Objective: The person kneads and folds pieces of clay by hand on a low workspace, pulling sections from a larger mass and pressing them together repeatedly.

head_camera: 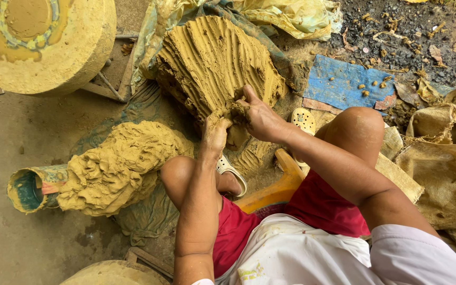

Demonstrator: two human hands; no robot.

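A big mound of yellow-brown clay [215, 60], scored with finger grooves, rises in front of me on a cloth. My left hand [216, 134] and my right hand [257, 117] both dig into its lower front edge, fingers closed on a lump of clay between them. A second, crumpled heap of pulled-off clay [120, 166] lies to the left beside my left knee. I sit low on a yellow stool [270, 192] with both knees bent.
A round clay-smeared wheel [43, 42] stands at top left. A clay-coated can [27, 187] lies at left by the smaller heap. A blue sheet [341, 82] and burlap sacks [444, 174] lie on the right, a yellow plastic sheet [291, 16] behind the mound.
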